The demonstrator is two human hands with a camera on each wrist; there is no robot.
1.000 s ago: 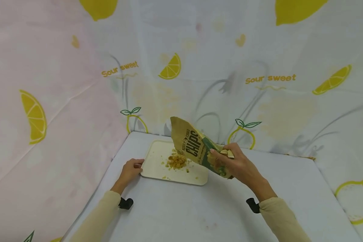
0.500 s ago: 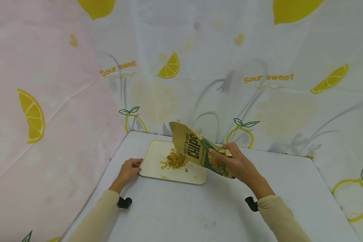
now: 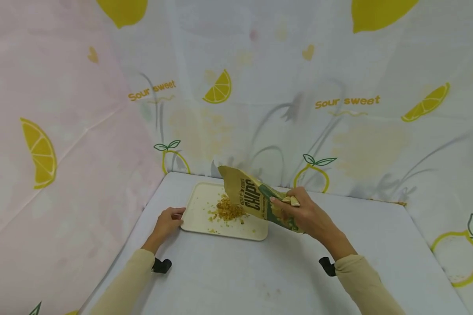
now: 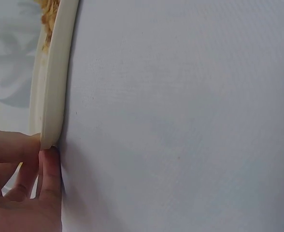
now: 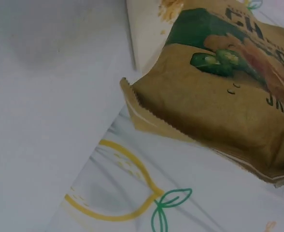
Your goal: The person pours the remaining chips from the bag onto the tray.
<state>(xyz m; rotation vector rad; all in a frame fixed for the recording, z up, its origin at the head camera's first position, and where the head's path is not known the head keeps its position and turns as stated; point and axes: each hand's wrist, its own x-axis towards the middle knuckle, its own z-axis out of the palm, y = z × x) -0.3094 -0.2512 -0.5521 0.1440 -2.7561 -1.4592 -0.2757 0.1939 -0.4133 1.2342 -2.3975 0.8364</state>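
A brown and green chip bag (image 3: 246,195) slants over the tray with its mouth end toward the far left. Its closed end is gripped by my right hand (image 3: 313,216). In the right wrist view the bag (image 5: 219,101) fills the upper right, and the hand itself is out of that picture. Below the mouth, a heap of broken chips (image 3: 226,210) lies on the cream tray (image 3: 199,194), with crumbs scattered round it. My left hand (image 3: 166,225) pinches the tray's near left corner. The left wrist view has this hand (image 4: 23,171) with thumb and fingers on the rim.
The white table (image 3: 228,273) extends in front of the tray and to its right. Lemon-printed cloth (image 3: 268,131) hangs close behind the table and along its left side. Black wrist mounts (image 3: 162,265) sit at both sleeves.
The mouth end of the bag has dropped closer to the tray. The chip heap looks slightly larger. My left hand stays at the tray's corner, and the whole view has shifted a little.
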